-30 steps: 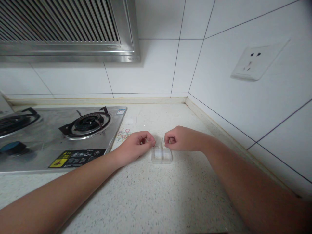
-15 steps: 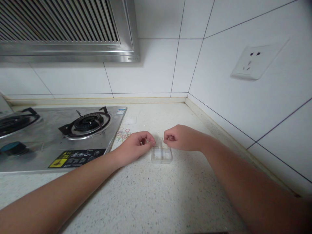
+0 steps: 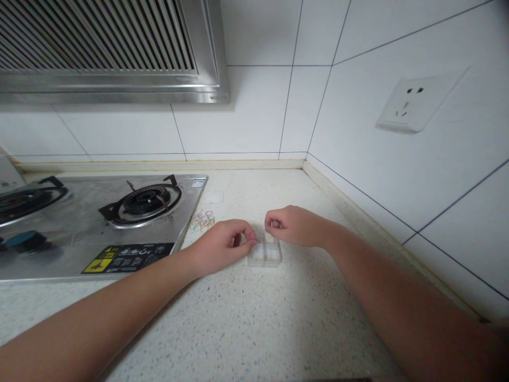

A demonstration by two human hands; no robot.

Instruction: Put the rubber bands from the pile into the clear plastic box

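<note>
A small clear plastic box sits on the speckled countertop in front of both hands. My left hand has its thumb and forefinger pinched at the box's back left corner, the other fingers curled. Just behind the box's right side is my right hand, its fingers closed in a pinch; whatever they hold is too small or see-through to make out. A faint clear patch shows between the hands, too blurred to name. Left of my left hand lies a loose spread of coloured rubber bands.
A thin clear rectangular piece lies behind the rubber bands. The steel gas stove with its burners borders them on the left. A range hood hangs above, and a wall socket is on the tiled right wall.
My left fingertips have moved slightly down and toward me, onto the box's corner. My right hand has shifted slightly left. The box has stayed about where it was.
</note>
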